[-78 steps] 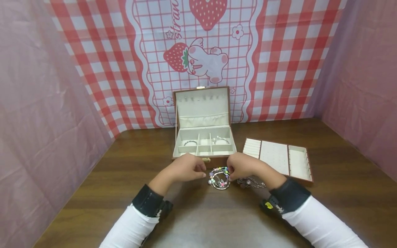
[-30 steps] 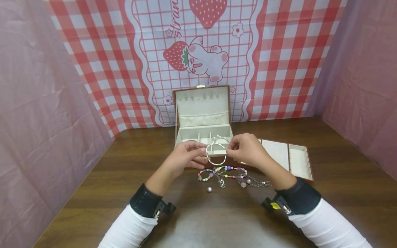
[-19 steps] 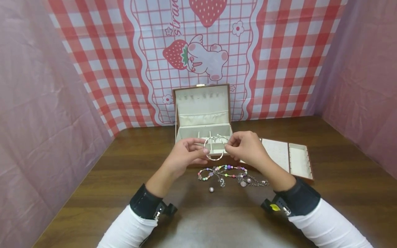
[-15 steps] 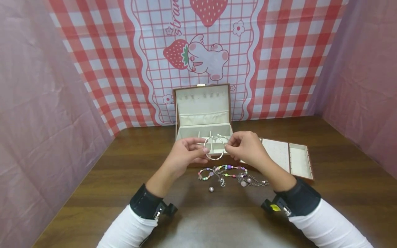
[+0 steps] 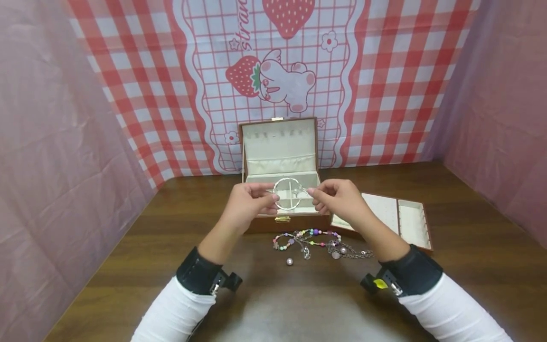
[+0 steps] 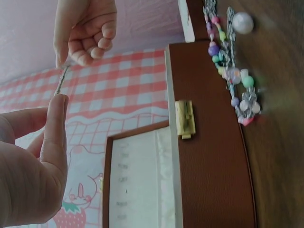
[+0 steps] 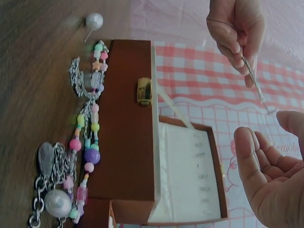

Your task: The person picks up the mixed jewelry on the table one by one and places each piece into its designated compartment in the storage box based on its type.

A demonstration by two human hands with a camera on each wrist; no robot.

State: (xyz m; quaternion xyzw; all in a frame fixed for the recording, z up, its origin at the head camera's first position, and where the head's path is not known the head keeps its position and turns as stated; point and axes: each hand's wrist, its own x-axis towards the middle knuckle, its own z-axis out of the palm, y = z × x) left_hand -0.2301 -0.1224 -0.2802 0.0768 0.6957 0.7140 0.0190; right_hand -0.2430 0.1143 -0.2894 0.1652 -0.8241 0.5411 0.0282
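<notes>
Both hands pinch a thin silver wire bangle (image 5: 288, 200) above the open brown jewellery box (image 5: 282, 190): left hand (image 5: 248, 205), right hand (image 5: 339, 202) at opposite edges. It looks light, stiff, slippery; the rim suits fingertip holds.

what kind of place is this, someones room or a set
Most likely a staged tabletop set, not a lived-in room: strawberry-print gingham backdrop, pink cloth side walls, and a wooden table holding an open jewelry box.
</notes>
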